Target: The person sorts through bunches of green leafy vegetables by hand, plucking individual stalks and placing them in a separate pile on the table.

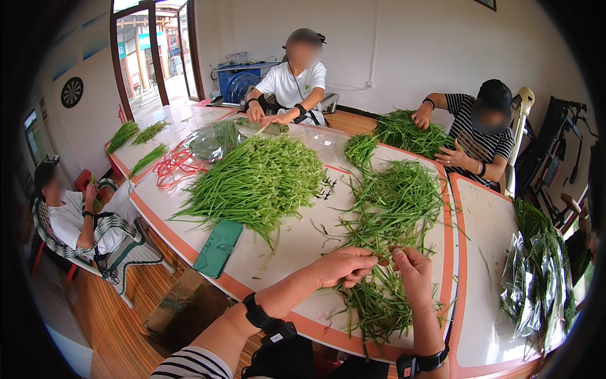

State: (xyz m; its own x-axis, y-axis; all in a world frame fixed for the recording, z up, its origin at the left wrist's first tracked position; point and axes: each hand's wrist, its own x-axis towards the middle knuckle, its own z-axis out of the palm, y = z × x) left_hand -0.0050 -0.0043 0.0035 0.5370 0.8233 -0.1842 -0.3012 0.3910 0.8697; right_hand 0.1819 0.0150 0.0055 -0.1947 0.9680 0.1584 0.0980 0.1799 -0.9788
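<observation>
My left hand (344, 266) and my right hand (413, 270) meet above the near right part of the table, fingertips pinched together. Between them runs a thin brownish-green chive blade (382, 260), partly hidden by the fingers. Beneath and beyond my hands spreads a loose heap of green chives (401, 199), with strands trailing to the table's near edge. Left of it lies a big, neatly aligned pile of flowering chive stems (259, 180). A phone in a green case (218, 248) rests by the near left edge, beyond my left forearm.
Across the table a person (293, 85) handles stems near a clear plastic bag (213, 140). At the right, another person (476, 129) sorts a chive heap (407, 129). Red ties (173, 167) lie left. Bagged greens (536, 284) sit far right. One person (66, 218) sits apart, left.
</observation>
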